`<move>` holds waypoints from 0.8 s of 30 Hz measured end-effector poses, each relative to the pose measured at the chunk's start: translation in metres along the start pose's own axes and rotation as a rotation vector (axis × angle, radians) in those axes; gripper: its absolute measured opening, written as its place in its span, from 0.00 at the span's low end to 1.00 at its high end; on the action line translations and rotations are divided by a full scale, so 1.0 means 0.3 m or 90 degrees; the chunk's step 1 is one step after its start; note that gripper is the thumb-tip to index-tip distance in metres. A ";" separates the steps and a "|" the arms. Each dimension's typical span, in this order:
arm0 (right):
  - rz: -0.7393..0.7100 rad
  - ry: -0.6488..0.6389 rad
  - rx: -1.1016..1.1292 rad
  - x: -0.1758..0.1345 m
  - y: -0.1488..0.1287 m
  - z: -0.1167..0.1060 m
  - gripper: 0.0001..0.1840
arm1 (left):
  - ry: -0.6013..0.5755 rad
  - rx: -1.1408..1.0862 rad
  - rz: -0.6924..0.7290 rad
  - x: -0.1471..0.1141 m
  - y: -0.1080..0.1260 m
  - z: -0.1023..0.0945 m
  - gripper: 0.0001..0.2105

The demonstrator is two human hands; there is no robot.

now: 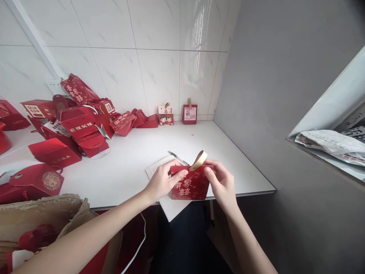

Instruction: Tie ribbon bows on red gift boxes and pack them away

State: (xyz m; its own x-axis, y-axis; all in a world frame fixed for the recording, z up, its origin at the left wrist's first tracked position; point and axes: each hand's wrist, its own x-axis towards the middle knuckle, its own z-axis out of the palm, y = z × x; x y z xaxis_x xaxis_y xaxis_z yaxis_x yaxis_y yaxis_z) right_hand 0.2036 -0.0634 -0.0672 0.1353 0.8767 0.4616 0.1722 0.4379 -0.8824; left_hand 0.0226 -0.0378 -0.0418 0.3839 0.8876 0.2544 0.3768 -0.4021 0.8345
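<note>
Between my two hands, at the table's front edge, is a red gift box point(196, 186) with pale Chinese characters on its face. A gold ribbon loop point(199, 160) rises from its top edge. My left hand point(164, 179) pinches the upper left corner, thumb on the front. At the upper right, my right hand point(222, 182) grips it with the thumb in front and fingers behind. Partly under the box lies a paper notebook point(155, 167), its lower corner jutting past the table edge. A pen point(178, 157) rests just behind the box.
Many red boxes point(78, 121) are heaped on the left of the white table point(137, 163). Two small boxes with gold loops, a cartoon one point(165, 116) and a pink-fronted one point(189, 114), stand by the tiled wall. A cardboard carton point(51, 213) sits lower left; a grey wall point(256, 95) bounds the right.
</note>
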 end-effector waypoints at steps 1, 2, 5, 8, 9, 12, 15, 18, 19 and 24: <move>0.005 0.006 -0.002 0.011 -0.010 0.005 0.13 | -0.003 0.000 0.001 0.002 0.002 -0.002 0.14; 0.006 0.005 0.000 0.022 -0.018 0.009 0.12 | -0.005 0.003 0.001 0.004 0.003 -0.004 0.14; -0.027 -0.022 0.010 0.049 -0.035 0.018 0.08 | -0.006 0.013 -0.004 0.010 0.002 -0.006 0.13; -0.093 -0.053 -0.003 0.062 -0.044 0.027 0.05 | -0.016 0.006 0.004 0.012 0.004 -0.012 0.12; -0.114 -0.058 -0.012 0.062 -0.044 0.030 0.04 | -0.022 0.001 0.007 0.012 0.007 -0.014 0.11; -0.139 -0.073 -0.035 0.056 -0.036 0.042 0.05 | -0.022 -0.026 0.016 0.012 0.022 -0.019 0.08; -0.140 -0.070 -0.033 0.045 -0.020 0.054 0.06 | 0.022 -0.074 0.017 0.013 0.032 -0.008 0.09; -0.169 -0.041 -0.048 0.038 0.001 0.063 0.05 | 0.099 -0.116 0.013 0.014 0.031 0.016 0.09; -0.187 -0.034 -0.057 0.037 0.007 0.065 0.06 | 0.118 -0.119 0.019 0.014 0.030 0.024 0.09; -0.275 -0.013 -0.084 0.032 0.028 0.067 0.09 | 0.142 0.005 0.138 0.018 0.030 0.042 0.03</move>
State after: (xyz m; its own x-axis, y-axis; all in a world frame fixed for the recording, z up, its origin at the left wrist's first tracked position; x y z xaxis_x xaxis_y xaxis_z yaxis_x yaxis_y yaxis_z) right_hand 0.1868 -0.0472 -0.0719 0.0053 0.6230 0.7822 0.3313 0.7369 -0.5892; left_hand 0.0386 -0.0395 -0.0389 0.2620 0.8076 0.5284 0.3131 -0.5890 0.7450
